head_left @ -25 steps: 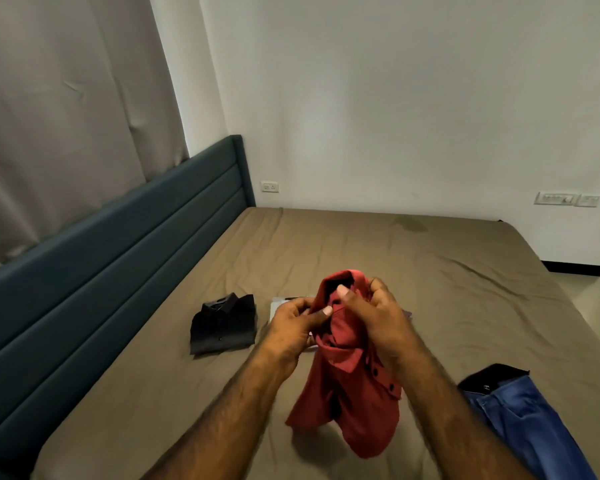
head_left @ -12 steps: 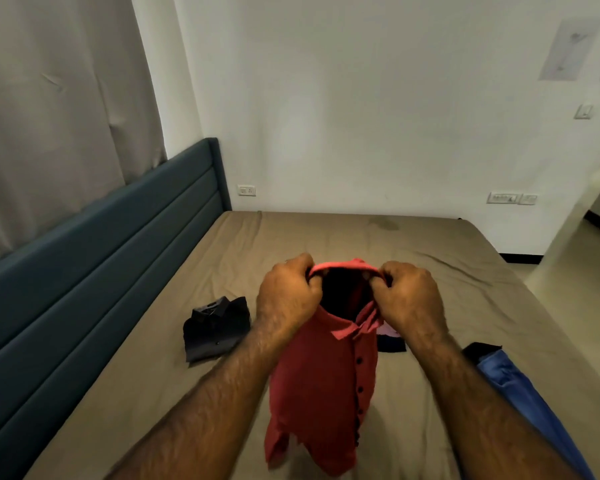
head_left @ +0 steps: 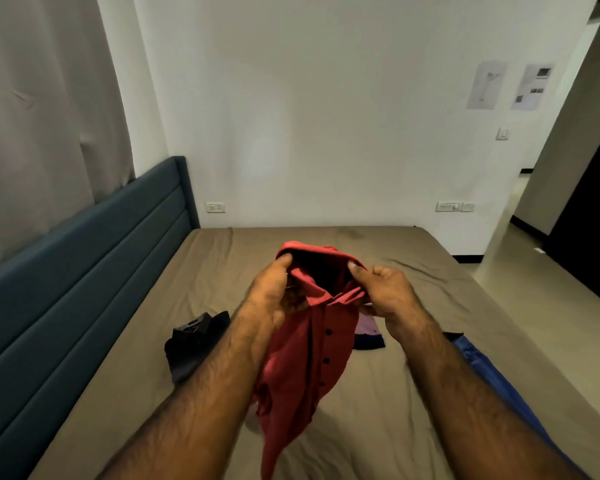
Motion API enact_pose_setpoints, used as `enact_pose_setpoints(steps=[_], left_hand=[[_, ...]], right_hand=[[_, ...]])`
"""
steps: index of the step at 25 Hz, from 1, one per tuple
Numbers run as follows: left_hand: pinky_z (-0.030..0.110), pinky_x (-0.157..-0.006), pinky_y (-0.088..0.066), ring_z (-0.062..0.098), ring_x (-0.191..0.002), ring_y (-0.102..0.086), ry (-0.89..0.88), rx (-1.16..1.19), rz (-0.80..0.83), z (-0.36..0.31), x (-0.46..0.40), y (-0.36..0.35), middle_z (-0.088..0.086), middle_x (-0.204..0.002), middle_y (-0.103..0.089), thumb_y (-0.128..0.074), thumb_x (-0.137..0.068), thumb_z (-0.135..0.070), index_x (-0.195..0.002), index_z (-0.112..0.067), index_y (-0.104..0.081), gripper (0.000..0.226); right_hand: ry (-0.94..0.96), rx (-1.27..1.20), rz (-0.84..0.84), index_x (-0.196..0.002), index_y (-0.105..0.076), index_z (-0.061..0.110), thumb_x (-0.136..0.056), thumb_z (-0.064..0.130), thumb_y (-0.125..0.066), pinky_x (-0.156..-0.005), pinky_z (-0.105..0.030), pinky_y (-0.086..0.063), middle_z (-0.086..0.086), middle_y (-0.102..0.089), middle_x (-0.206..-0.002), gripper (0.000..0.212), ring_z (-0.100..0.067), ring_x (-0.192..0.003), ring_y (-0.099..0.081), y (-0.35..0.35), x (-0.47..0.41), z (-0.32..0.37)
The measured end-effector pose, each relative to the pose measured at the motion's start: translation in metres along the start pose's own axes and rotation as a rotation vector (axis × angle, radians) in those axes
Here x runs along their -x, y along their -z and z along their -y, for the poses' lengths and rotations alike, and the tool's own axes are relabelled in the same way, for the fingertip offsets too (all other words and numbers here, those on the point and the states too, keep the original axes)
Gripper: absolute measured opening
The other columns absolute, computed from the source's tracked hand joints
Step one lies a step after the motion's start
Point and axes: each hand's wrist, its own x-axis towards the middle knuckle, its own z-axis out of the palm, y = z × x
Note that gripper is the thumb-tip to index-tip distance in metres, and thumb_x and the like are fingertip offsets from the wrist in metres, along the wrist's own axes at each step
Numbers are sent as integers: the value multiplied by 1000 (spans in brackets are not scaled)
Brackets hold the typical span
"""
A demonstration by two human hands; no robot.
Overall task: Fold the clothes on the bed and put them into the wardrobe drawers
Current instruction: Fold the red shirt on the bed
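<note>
Bed (head_left: pixel 413 299) bears a folded black shirt (head_left: pixel 194 341); red shirt (head_left: pixel 305 358) hangs unfolded above it; left hand (head_left: pixel 274 292) and right hand (head_left: pixel 385 292) pinch its collar; likely fault: hem bunches when laid down, creasing the fold.

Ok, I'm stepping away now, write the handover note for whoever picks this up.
Left hand and right hand both grip the collar of the red shirt, which hangs above the bed.
Black shirt lies folded on the bed, to the left. A small folded garment lies beyond the red shirt; blue jeans lie unfolded on the right.
Left: fold the red shirt and the jeans, then put everything in the drawers, which are not in view.
</note>
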Motion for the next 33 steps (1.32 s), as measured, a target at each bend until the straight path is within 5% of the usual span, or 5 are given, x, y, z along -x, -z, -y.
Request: enact_pose_setpoints(steps=[11, 15, 24, 27, 33], left_hand=[[29, -48, -53, 21, -71, -69, 12, 123, 31, -29, 22, 18, 5, -86, -73, -57, -104, -48, -113, -16, -69, 35], [34, -62, -59, 24, -76, -76, -76, 239, 127, -35, 35, 15, 9, -87, -79, -61, -104, -46, -108, -11, -73, 37], [37, -59, -36, 23, -58, -41, -635, -842, 391, -60, 62, 21, 6, -66, -41, -47, -102, -68, -75, -16, -54, 58], [36, -59, -47, 18, -60, -54, -863, -1087, 70, -75, 57, 18, -4, -72, -56, -47, -102, -66, -72, -12, -56, 62], [29, -69, -48, 14, -62, -55, -589, -464, 271, -67, 14, 39, 4, -69, -60, -62, -103, -42, -72, -16, -63, 41]], right_hand=[[-20, -869, 324, -110, -55, 12, -69, -29, -47, -77, -41, -62, -16, -73, -99, 58, -30, -88, -72, -19, 35, 11], [-122, -424, 405, -112, -64, 8, -80, -22, -46, -59, -35, -60, -17, -76, -101, 46, -27, -76, -70, -27, 40, 9], [187, 237, 358, -111, -74, 25, -86, -18, -61, -60, -34, -55, -1, -80, -90, 51, -22, -75, -73, -19, 38, -16], [291, 252, 209, -86, -80, 23, -89, -16, -63, -63, -31, -54, 7, -78, -76, 43, -5, -66, -66, -12, 27, -18], [533, 405, -34, -93, -78, 20, -96, 12, -67, -71, -34, -55, 6, -77, -81, 14, -19, -75, -71, 27, -27, 26]])
